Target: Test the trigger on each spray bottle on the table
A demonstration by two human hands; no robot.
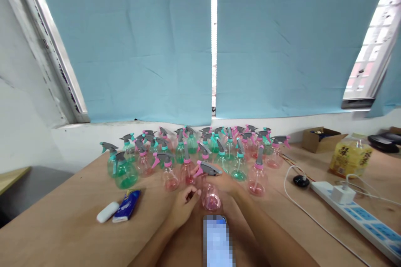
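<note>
A clear pink spray bottle [211, 202] with a grey and pink trigger head [208, 169] is tilted in front of me, its base turned toward me. My right hand [221, 181] is closed round its upper part, just below the head. To the left of the bottle, my left hand [184, 205] is curled with its fingertips close to the bottle's side. Whether those fingers hold anything small is hidden. Behind both hands several green spray bottles [126, 175] and pink spray bottles [171, 179] stand upright in a group.
Near the table's front edge lies a phone [218, 242] with a lit screen. A blue packet [127, 206] and a white oval case [108, 212] are at left. To the right are a power strip [360, 217], a yellow liquid bag [349, 156], a cardboard box [319, 141] and cables.
</note>
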